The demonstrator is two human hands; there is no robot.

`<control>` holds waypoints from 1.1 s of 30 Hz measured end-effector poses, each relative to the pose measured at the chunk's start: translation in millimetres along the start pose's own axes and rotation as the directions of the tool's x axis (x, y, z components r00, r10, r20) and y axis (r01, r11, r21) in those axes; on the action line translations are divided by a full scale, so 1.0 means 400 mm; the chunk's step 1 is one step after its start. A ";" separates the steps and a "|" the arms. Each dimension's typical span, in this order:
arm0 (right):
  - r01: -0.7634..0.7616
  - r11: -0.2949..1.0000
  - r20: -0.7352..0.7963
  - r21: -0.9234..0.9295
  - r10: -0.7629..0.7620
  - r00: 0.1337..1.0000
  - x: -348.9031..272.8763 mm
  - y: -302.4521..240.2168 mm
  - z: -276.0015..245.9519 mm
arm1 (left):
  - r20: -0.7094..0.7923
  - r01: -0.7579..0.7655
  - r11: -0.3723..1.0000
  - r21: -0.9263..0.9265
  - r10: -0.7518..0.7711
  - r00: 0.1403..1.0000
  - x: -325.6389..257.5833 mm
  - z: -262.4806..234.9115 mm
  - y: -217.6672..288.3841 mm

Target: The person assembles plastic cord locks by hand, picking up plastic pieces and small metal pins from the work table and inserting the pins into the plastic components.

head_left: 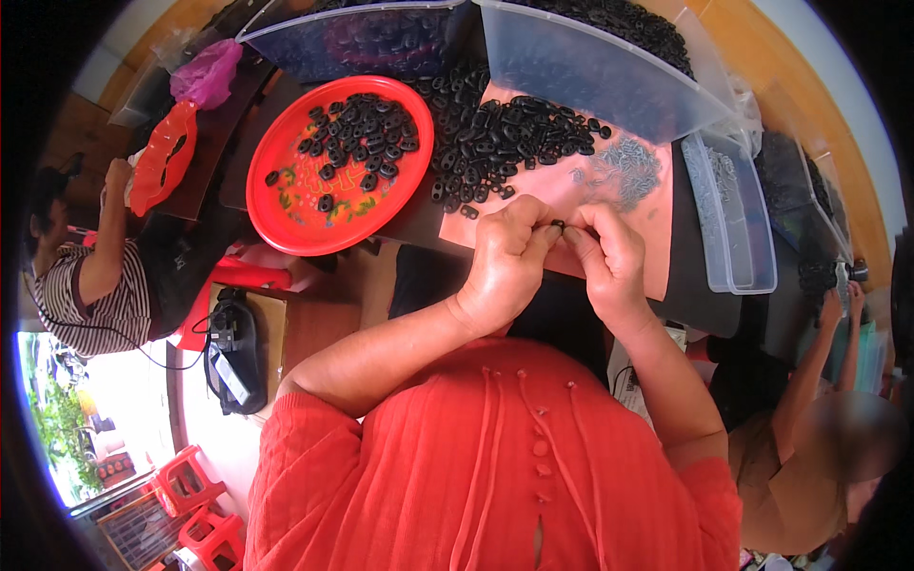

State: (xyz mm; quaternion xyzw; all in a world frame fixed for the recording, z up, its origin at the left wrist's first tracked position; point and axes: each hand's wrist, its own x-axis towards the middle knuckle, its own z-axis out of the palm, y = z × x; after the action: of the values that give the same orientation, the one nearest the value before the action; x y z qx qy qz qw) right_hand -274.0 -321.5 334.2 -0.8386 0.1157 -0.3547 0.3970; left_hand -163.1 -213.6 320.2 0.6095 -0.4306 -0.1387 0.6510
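Work-room, several people seated; dark tabletop partly covered by an orange sheet.

Far side: two large clear bins, left and right, black contents in each.

Left: one round red tray, patterned, a scatter of black pieces lying in it.

Centre, near the far bins: one heap of black oval pieces, holes visible in many. To its right, one loose pile of small silvery metal parts.

Right: one narrow clear box, more metal parts inside.

Near, centre: one small black piece, held over the near part of the sheet, between both hands. Left grip: thumb and index finger pinching the piece from the left. Right grip: thumb and index finger pressed together on its right end; whether a metal part is also held is too small to tell.

Handling note, by judgement: best kept steady in the left pinch while the right fingertips apply light, straight pressure; staying low over the sheet should make a dropped piece easy to recover.
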 end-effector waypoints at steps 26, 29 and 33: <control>0.374 0.578 0.268 -0.725 -0.263 0.927 0.215 0.077 0.001 | 0.208 0.145 0.970 -0.196 -0.104 0.973 -0.004 -0.054 0.022; 0.363 0.640 0.292 -0.677 -0.219 0.931 0.201 0.060 0.003 | 0.144 -0.050 0.987 -0.151 0.072 0.987 -0.013 -0.050 -0.008; 0.342 0.716 0.279 -0.608 -0.210 0.937 0.174 0.033 -0.001 | 0.169 -0.055 0.985 -0.163 0.083 0.982 -0.014 -0.062 0.003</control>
State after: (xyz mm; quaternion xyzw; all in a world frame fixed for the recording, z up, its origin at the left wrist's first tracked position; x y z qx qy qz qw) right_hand -223.0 -363.7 359.4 -0.9610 0.0656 -0.2664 0.0338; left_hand -149.0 -192.6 322.1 0.5262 -0.4949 -0.2029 0.6611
